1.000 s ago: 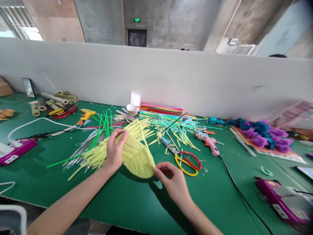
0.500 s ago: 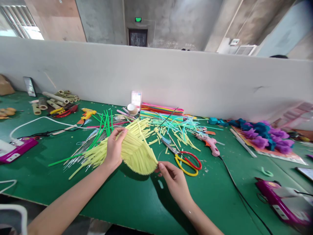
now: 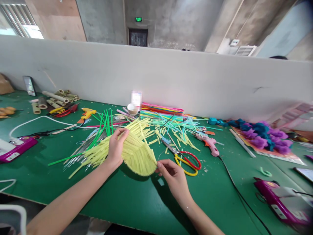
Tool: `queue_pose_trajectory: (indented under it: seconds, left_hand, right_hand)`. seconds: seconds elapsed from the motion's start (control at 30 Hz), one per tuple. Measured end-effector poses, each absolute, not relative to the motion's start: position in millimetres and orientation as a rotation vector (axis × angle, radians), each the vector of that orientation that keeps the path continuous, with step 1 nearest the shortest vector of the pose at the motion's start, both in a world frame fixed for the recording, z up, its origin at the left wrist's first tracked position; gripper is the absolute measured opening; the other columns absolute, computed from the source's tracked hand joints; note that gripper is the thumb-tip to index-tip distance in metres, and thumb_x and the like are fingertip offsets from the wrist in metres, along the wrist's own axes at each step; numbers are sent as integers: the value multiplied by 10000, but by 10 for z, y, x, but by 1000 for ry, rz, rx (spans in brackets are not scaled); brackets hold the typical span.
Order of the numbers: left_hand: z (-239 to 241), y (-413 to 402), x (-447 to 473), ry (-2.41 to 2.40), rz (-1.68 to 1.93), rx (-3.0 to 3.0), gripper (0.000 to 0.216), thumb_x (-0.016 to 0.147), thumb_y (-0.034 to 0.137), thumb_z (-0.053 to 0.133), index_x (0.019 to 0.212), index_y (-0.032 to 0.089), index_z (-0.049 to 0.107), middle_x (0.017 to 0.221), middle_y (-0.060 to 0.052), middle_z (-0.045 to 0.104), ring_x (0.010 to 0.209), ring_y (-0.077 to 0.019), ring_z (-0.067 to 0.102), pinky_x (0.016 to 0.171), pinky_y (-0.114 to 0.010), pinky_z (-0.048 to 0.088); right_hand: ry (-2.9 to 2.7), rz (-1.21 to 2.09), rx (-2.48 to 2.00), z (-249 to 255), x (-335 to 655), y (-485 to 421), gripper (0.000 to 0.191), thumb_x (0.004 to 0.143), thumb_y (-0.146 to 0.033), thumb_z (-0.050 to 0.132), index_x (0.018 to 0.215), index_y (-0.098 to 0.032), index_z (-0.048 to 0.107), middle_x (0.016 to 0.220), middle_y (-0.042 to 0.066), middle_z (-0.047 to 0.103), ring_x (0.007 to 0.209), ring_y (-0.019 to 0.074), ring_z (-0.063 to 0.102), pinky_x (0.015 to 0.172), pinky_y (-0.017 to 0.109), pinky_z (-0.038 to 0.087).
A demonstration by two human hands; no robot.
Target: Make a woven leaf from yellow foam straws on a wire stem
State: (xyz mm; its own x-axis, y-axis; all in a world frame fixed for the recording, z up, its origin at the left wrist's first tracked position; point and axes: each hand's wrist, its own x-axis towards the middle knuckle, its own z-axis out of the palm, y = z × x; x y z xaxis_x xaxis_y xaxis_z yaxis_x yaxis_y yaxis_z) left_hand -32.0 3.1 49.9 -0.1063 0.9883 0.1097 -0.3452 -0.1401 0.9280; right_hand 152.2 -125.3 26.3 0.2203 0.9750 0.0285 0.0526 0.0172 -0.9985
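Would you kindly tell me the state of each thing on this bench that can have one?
yellow straw fan: tilted, held by both hands.
left hand: fingers curled over the fan's top edge.
right hand: fingers pinched at the fan's lower tip.
scissors: blades shut, lying flat.
pink glue gun: lying on its side, cord attached.

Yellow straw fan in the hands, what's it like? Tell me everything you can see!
The yellow straw fan is many thin pale-yellow straws, plastic by the look, packed side by side. Its near end is rounded and neat; the far ends spread loose. It is tilted over the green table. The left hand grips its top; the right hand touches its rounded rim.
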Motion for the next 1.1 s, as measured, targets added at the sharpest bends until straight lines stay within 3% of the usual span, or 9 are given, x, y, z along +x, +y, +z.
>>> queue_pose_trajectory:
  seconds: [0.3,0.5,0.63,0.8,0.93,1.1]
  left_hand:
    - [506,20,-333,931,1476,969,242,722,400,764,835,229,635,765,45,620,660,-135,575,638,-239,441]
    - [551,85,-378,846,1186,934,284,668,389,807,803,217,625,700,43,612,579,-132,590,569,-240,472]
    - [572,48,-365,784,924,929,288,652,375,825,763,199,626,660,35,592,535,-131,591,539,-251,498]
    - [561,-124,-293,730,602,984,260,661,358,834,759,179,672,639,5,616,503,-132,582,474,-233,470]
    - [533,-187,-253,702,473,1032,256,675,387,824,779,197,688,621,26,603,484,-106,545,464,-205,438]
    - [553,-151,-288,679,418,1074,277,693,396,818,794,180,676,628,32,591,502,-96,536,476,-195,451]
  right_hand:
    - [-1251,932,-1396,250,1537,-1291,284,834,-453,669,816,-175,723,776,57,719,724,206,646,692,300,511]
    - [-1379,1177,-1273,304,1566,-1334,164,821,-237,613,901,-188,747,831,45,731,797,199,659,729,289,507]
    - [-1114,1194,-1227,282,1593,-1274,214,829,-335,644,948,-177,724,890,78,739,762,194,676,665,294,515]
    - [-742,1265,-1116,300,1630,-1191,354,703,-398,824,980,-198,732,852,44,735,678,144,656,632,255,505]
    - [-652,1377,-1010,314,1630,-1196,322,665,-405,859,877,-180,767,695,18,695,619,114,625,600,216,493]
    - [-656,1411,-967,304,1614,-1220,306,661,-381,872,850,-163,769,694,19,689,623,107,625,601,204,496]
